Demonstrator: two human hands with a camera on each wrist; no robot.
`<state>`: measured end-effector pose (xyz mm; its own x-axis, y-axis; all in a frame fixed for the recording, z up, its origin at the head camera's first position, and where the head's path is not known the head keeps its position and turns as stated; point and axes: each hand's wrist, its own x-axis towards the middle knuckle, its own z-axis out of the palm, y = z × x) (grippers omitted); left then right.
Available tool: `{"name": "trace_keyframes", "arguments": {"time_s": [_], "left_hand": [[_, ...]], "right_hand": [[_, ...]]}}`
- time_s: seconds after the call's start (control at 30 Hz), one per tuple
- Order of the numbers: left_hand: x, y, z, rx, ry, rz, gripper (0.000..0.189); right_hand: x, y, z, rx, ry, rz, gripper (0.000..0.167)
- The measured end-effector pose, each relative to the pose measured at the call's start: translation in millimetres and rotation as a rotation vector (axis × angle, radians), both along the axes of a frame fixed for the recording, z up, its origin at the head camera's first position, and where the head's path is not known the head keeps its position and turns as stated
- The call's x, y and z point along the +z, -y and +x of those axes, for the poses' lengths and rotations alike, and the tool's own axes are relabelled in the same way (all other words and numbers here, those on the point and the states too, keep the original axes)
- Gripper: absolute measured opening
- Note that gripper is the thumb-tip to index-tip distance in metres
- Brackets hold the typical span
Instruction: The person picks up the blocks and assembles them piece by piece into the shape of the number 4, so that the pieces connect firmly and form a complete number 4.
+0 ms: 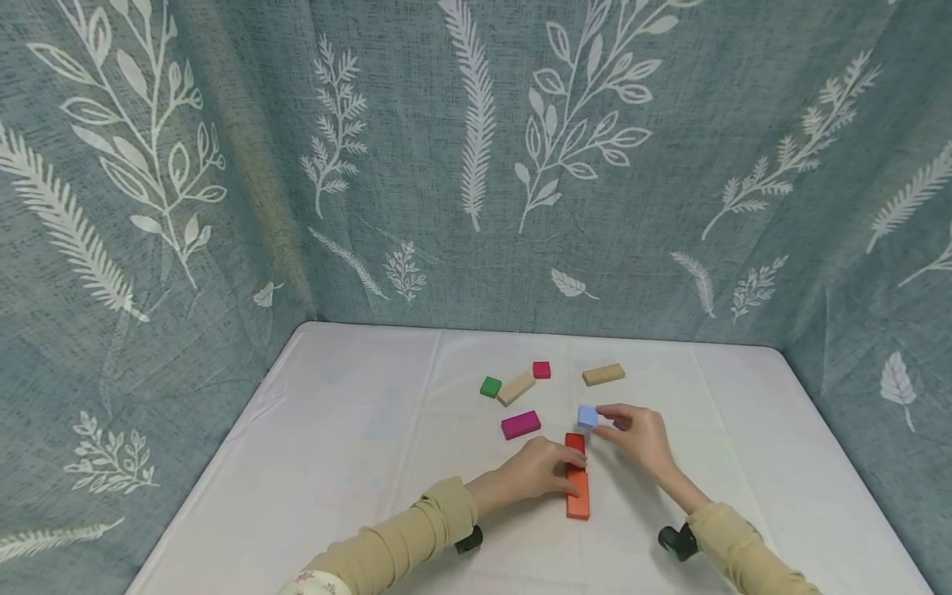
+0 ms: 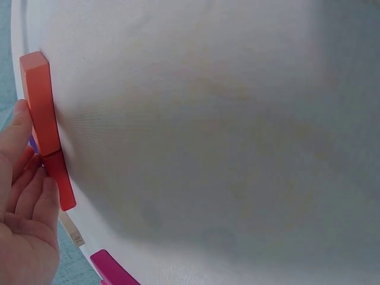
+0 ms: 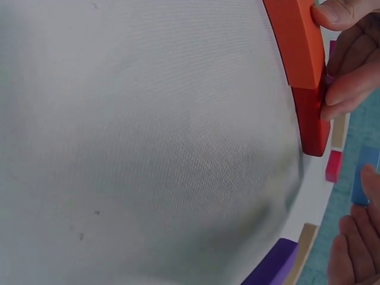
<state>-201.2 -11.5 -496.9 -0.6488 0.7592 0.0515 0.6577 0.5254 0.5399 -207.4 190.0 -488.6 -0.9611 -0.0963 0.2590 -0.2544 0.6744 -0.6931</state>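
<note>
A red block (image 1: 574,440) and an orange block (image 1: 578,506) lie end to end in a line on the table. My left hand (image 1: 531,471) rests against them, thumb on the orange block and fingertips on the red one. In the left wrist view, the left hand (image 2: 29,225) has its fingers extended along the blocks' side. My right hand (image 1: 641,438) pinches a light blue block (image 1: 587,416) between thumb and fingers, just beyond the red block's far end. In the right wrist view, the blue block (image 3: 363,175) shows up against the curtain, with the right hand (image 3: 353,249) below it.
Farther back lie a magenta block (image 1: 521,425), a green block (image 1: 491,387), a crimson block (image 1: 541,370) and two wooden blocks (image 1: 516,388). A purple block (image 3: 274,261), mostly behind my right hand in the head view, lies to the right. A patterned curtain (image 1: 521,281) borders the white table.
</note>
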Motion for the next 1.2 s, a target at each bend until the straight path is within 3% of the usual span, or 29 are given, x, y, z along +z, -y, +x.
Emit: {"name": "trace_keyframes", "arguments": {"time_s": [0.6,1.2], "left_hand": [[1.7,-1.0,0.1,0.011,0.004,-0.017,0.036],[0.9,-0.9,0.3,0.022,0.005,-0.027,0.037]], "right_hand": [[-13.1,8.8,-9.1,0.003,0.052,0.038,0.026],[-14.3,12.5,-15.6,0.012,0.127,0.054,0.025]]}}
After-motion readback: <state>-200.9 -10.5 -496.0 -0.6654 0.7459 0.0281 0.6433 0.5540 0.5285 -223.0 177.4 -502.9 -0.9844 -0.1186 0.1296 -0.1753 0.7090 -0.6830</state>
